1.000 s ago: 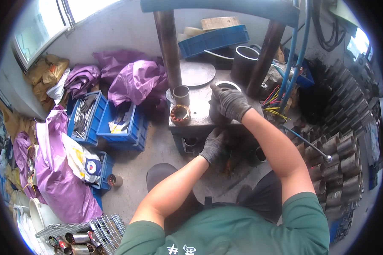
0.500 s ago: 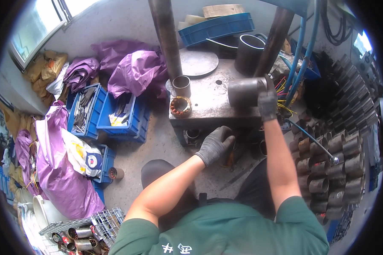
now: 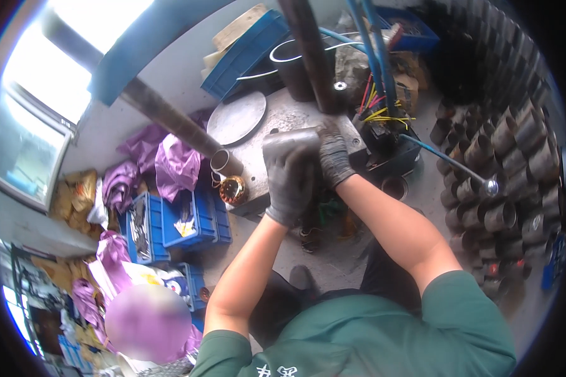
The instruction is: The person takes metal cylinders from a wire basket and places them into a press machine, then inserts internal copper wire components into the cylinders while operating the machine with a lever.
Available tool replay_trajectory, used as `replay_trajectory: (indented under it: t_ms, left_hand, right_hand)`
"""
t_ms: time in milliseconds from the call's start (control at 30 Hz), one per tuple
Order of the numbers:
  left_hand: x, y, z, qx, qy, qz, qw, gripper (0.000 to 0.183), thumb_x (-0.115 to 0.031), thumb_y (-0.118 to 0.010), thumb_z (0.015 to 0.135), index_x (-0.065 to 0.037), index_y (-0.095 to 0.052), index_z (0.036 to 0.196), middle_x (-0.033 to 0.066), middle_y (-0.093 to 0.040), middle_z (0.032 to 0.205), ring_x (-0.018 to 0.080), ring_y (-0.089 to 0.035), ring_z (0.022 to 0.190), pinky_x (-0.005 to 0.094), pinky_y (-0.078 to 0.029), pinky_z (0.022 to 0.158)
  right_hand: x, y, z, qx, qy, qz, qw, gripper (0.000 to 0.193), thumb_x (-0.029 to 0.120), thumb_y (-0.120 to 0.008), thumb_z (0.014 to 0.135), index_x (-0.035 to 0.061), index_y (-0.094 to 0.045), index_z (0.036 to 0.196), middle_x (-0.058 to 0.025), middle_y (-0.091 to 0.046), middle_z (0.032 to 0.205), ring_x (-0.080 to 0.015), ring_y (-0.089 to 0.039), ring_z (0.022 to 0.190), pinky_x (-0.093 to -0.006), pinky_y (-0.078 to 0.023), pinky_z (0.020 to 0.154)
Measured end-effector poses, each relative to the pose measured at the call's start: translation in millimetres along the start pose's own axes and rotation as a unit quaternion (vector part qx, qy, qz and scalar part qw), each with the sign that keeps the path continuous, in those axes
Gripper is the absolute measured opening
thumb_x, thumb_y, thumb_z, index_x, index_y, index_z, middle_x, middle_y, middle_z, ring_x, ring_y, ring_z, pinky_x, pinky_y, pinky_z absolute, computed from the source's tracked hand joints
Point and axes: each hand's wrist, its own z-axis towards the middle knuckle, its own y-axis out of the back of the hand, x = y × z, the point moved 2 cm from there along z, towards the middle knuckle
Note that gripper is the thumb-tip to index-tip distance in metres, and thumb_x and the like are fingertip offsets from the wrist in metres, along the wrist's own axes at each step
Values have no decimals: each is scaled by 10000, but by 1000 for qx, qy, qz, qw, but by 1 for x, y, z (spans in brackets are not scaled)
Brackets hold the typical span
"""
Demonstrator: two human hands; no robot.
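Observation:
A thick grey metal cylinder (image 3: 288, 141) is held on its side over the metal work table (image 3: 267, 169). My left hand (image 3: 289, 185), in a grey glove, wraps its left part from the near side. At its right end my right hand (image 3: 334, 157), gloved too, has its fingers curled around the rim. On the left corner of the table stands a short open metal sleeve (image 3: 226, 163), and a copper-wound stator (image 3: 233, 190) sits in front of it. A round metal plate (image 3: 237, 117) lies farther back, with a large dark cylinder (image 3: 293, 75) to its right.
Dark steel posts (image 3: 311, 53) rise from the table. Blue hoses (image 3: 377, 56) hang at the right, above yellow and red wires (image 3: 383, 115). A ball-ended lever (image 3: 490, 186) juts toward stacked metal sleeves (image 3: 500, 217). Blue crates (image 3: 192, 229) and purple sacks (image 3: 177, 163) are left.
My left hand has risen from below the table edge onto the cylinder. My right hand stays at its right end. The whole view has turned and shifted to the right.

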Motion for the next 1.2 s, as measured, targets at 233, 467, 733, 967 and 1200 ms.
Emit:
replay_trajectory:
  t_ms: [233,467,733,967,1200]
  left_hand:
    - [24,-49,31,113,88,148,979,377,-303,-631,993,-85,-634,1301,214,-690,1165,413,-631,1133,518,-460,1016]
    - [11,-53,43,116,102,133,979,381,-394,-708,927,-86,-707,1151,207,-719,1041,419,-676,998,515,-510,926]
    - [3,-22,55,232,17,25,972,348,-280,-796,819,-72,-702,1082,192,-724,1008,398,-695,966,482,-528,936]
    - [8,-15,0,81,39,65,994,386,-322,-819,861,-102,-651,1131,165,-689,1065,393,-671,1011,515,-461,1063]
    - [3,-8,-21,-43,80,-34,995,386,-143,-877,800,-75,-635,1094,120,-656,979,319,-640,894,458,-534,874]
  right_hand:
    - [42,33,-3,-83,-55,78,992,209,174,-684,966,36,-706,1123,-93,-703,1000,-201,-616,958,-350,-516,892]
    - [57,124,53,-106,-93,-227,964,372,337,-692,916,-5,-747,1053,-135,-749,980,-262,-683,882,-364,-545,860]
    - [61,150,66,-215,-100,-96,967,304,187,-725,897,25,-721,1155,-140,-734,1024,-278,-689,969,-424,-560,885]
    - [85,105,23,-125,222,-313,915,399,75,-724,923,41,-648,1313,-154,-738,1110,-289,-703,1023,-382,-542,959]
    - [124,71,1,162,446,-529,704,537,98,-761,845,128,-646,1369,-167,-737,1134,-378,-674,1117,-466,-501,1065]
